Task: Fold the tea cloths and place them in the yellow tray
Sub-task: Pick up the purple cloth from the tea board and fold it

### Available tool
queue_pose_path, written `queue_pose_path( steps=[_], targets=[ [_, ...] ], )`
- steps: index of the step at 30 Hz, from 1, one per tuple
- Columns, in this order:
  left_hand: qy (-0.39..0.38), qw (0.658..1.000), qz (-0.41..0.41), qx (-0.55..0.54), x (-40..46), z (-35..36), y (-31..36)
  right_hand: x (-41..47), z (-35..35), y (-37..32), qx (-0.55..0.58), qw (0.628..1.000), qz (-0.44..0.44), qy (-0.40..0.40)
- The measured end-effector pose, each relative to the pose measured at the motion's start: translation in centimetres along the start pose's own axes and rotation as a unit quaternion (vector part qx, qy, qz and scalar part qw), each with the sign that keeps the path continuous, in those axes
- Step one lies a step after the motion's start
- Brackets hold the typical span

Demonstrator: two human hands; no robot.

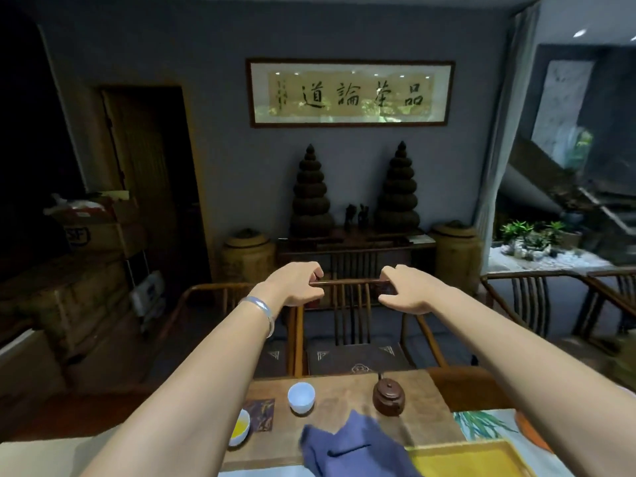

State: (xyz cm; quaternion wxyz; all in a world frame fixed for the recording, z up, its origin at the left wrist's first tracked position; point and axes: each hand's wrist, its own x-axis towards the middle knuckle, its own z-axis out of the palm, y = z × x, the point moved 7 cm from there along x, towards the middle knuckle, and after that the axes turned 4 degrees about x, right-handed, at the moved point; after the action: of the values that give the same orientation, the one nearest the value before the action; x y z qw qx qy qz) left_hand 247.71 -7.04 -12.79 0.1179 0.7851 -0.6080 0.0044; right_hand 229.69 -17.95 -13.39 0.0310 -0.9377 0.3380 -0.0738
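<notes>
Blue cloth, crumpled: the tea cloth (351,449) lies at bottom centre of the frame on the wooden table (344,383), its right edge just beside or slightly over the yellow tray (475,457) at lower right (the overlap is hard to judge at the frame edge). The tray's visible part holds nothing.

Both arms stretch forward, well above the table, reaching toward mid-frame. Left hand (296,284) at centre left, silver bracelet (263,309) on the wrist; fingers curled loosely with thumb under, nothing in the grasp. Right hand (407,289) at centre right, fingers likewise half-curled and thumb spread below, gripping nothing. Between and behind the two hands runs the top rail of a wooden chair (351,304); whether the fingertips touch that rail cannot be told.

On the table, lower centre: a white cup (301,396), empty, well clear of the cloth. Right of it a small brown clay teapot (389,397), lid on, upright. At lower left a second white cup (239,426) holding yellow liquid, partly hidden by the left forearm, beside a dark patterned coaster (261,414).

Background, upper centre: framed calligraphy (349,92) on a grey wall. Below it, two dark tiered ornaments (311,194) on a sideboard. Cardboard boxes (99,232) stacked at middle left.
</notes>
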Motion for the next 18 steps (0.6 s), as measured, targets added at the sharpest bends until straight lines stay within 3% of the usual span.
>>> queue_pose_path(
  steps=[10,18],
  targets=[
    [-0.102,0.99,0.087,-0.037,5.9,13.3,-2.1,5.3,11.5,0.6,0.02,0.997,0.001,-0.073],
    [-0.175,0.979,0.07,-0.073,5.2,24.2,-5.9,7.0,23.6,1.5,0.039,0.985,0.01,-0.168]
  ],
)
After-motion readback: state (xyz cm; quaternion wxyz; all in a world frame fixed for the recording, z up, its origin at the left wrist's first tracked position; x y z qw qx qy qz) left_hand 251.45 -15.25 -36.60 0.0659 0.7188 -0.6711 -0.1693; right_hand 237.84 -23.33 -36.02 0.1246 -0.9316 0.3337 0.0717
